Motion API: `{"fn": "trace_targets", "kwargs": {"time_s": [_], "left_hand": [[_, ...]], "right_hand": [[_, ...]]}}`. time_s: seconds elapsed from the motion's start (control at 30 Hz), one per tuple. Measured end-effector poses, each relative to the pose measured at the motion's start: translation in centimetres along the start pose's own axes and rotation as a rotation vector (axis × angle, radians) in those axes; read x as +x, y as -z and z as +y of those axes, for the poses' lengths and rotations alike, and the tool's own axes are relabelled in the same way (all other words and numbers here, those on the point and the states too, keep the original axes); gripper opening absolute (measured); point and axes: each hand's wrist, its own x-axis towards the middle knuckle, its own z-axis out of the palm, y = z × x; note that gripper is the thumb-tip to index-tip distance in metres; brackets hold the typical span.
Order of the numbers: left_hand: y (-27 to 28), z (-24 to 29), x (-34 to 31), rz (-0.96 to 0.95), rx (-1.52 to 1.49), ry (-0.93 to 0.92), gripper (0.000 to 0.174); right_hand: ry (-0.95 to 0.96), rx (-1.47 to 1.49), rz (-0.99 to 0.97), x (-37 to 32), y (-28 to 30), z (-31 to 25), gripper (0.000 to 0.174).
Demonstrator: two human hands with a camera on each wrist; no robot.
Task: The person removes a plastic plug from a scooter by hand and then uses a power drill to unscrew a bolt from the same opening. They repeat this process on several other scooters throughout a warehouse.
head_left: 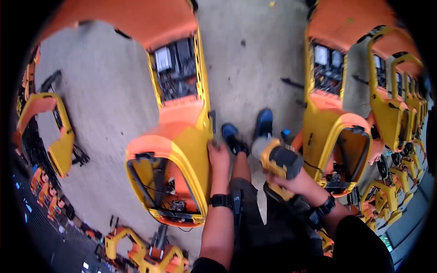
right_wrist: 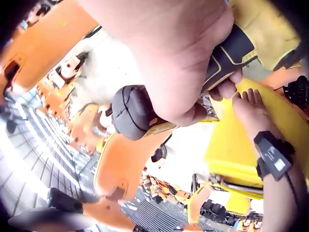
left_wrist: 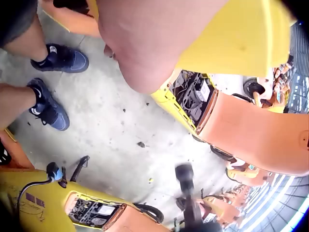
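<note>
Gripping cordless drill [head_left: 278, 160], right hand [head_left: 297, 183] clamped round it; left hand [head_left: 219, 157], fingers straight, rests on yellow-orange shell [head_left: 182, 145] right edge.

We're on a workshop floor here, a repair or assembly yard by the look of it: bare concrete floor [head_left: 104, 91] underfoot, yellow-and-orange vehicle shells [head_left: 182, 141] lying all around us, and a further row of shells [head_left: 400, 104] ranked along the right. Hatches stand open, and we can see wiring and circuit boards [head_left: 175, 68] exposed inside. A cordless driver [head_left: 280, 161] is out too, proper power-tool work.
</note>
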Motion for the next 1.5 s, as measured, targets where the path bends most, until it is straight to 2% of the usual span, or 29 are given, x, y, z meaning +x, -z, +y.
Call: {"fn": "trace_targets", "kwargs": {"time_s": [0.03, 0.07, 0.1, 0.17, 0.23, 0.27, 0.33, 0.37, 0.4, 0.43, 0.53, 0.57, 0.63, 0.7, 0.73, 0.8, 0.83, 0.87, 0.93, 1.03, 1.07, 1.1, 1.17, 1.3, 1.33, 1.4, 1.43, 1.47, 1.5], "left_hand": [[-1.3, -1.5, 1.5, 0.013, 0.012, 0.006, 0.054], [-1.8, -1.2, 2.5, -0.034, 0.12, 0.029, 0.058], [-3.6, -2.2, 3.3, 0.105, 0.224, -0.124, 0.06], [-5.2, -2.1, 4.8, 0.133, 0.301, -0.083, 0.056], [-5.1, -1.0, 6.0, 0.121, 0.181, 0.109, 0.048], [-5.0, -1.2, 6.3, 0.122, 0.087, 0.106, 0.04], [-5.3, -2.2, 6.4, 0.14, 0.031, 0.112, 0.038], [-5.9, -2.2, 6.7, 0.177, -0.072, 0.097, 0.036], [-6.1, -0.7, 6.4, 0.192, -0.236, 0.197, 0.036], [-6.2, 0.1, 6.0, 0.196, -0.228, 0.199, 0.036], [-6.2, 2.1, 4.8, 0.148, -0.448, 0.468, 0.036], [-6.4, 2.1, 4.6, 0.146, -0.456, 0.458, 0.036], [-7.2, 1.2, 4.3, -0.108, -0.349, 0.646, 0.04], [-10.3, -0.2, 6.6, -0.168, 0.004, 0.332, 0.033], [-13.0, -2.4, 8.5, -0.01, 0.256, 0.015, 0.032], [-17.1, -3.3, 13.1, 0.001, 0.453, -0.158, 0.033], [-18.6, -3.0, 15.1, -0.038, 0.567, -0.09, 0.036], [-20.0, -2.4, 17.1, -0.076, 0.678, -0.023, 0.038], [-21.8, -2.5, 22.0, -0.067, 0.925, -0.102, 0.039], [-22.6, -5.5, 30.2, 0.272, 1.081, -0.507, 0.032], [-22.5, -5.6, 32.3, 0.227, 1.122, -0.416, 0.033], [-22.5, -4.5, 32.9, 0.218, 1.093, -0.348, 0.036], [-22.7, -5.7, 35.1, 0.154, 0.906, -0.312, 0.043], [-23.4, -7.2, 36.2, 0.158, 0.744, -0.306, 0.039], [-23.7, -6.3, 35.7, 0.16, 0.746, -0.306, 0.039], [-24.5, -5.3, 33.2, 0.143, 0.582, -0.11, 0.034], [-24.7, -5.0, 31.4, 0.119, 0.493, -0.169, 0.027], [-25.2, -4.4, 28.9, -0.038, -0.254, -0.016, 0.025], [-24.9, -2.9, 26.2, -0.093, -0.404, -0.008, 0.025]], "right_hand": [[-0.023, 0.066, 0.0, 2.7, -0.4, 2.4, 0.039], [-0.177, 0.24, 0.009, 5.2, -1.4, 5.6, 0.033], [-0.321, 0.405, 0.028, 7.8, -2.3, 9.0, 0.027], [-0.274, 0.3, 0.059, 11.9, -3.3, 13.5, 0.022], [-0.341, 0.731, 0.094, 13.8, -4.0, 15.4, 0.026], [-0.362, 0.827, 0.084, 14.5, -4.0, 16.0, 0.029], [-0.404, 0.97, 0.058, 15.2, -4.0, 16.7, 0.035], [-0.412, 0.982, 0.066, 15.5, -4.3, 17.5, 0.035], [-0.394, 1.055, 0.085, 15.9, -4.8, 18.3, 0.032], [-0.375, 1.127, 0.1, 16.2, -5.1, 18.9, 0.029], [-0.382, 1.075, 0.149, 16.5, -5.1, 19.4, 0.031], [-0.391, 1.004, 0.19, 16.4, -5.0, 19.4, 0.033], [-0.337, 0.92, 0.301, 16.1, -4.7, 19.1, 0.026], [-0.285, 0.731, 0.344, 15.9, -4.0, 19.3, 0.022], [-0.286, 0.723, 0.335, 15.9, -3.5, 19.4, 0.022], [-0.273, 0.539, 0.502, 16.0, -2.5, 19.3, 0.018], [-0.358, 0.46, 0.472, 16.1, -1.1, 19.0, 0.018], [-0.331, 0.451, 0.508, 16.5, -0.5, 19.5, 0.018], [-0.274, 0.37, 0.55, 17.1, 0.9, 20.4, 0.019], [-0.294, 0.336, 0.56, 17.7, 2.9, 20.2, 0.023], [-0.273, 0.238, 0.518, 17.7, 3.5, 20.8, 0.025], [-0.29, 0.28, 0.512, 17.9, 4.1, 20.5, 0.025], [-0.238, 0.049, 0.469, 17.8, 4.8, 21.7, 0.026], [-0.198, 0.048, 0.485, 18.4, 5.7, 21.0, 0.037], [-0.24, 0.104, 0.482, 18.3, 5.7, 21.2, 0.039], [-0.272, 0.273, 0.527, 18.1, 5.3, 22.2, 0.036], [-0.316, 0.436, 0.547, 18.0, 4.8, 22.6, 0.034], [-0.385, 0.605, 0.509, 18.3, 5.5, 20.6, 0.032], [-0.306, 0.664, 0.526, 18.3, 5.3, 20.5, 0.035]]}}
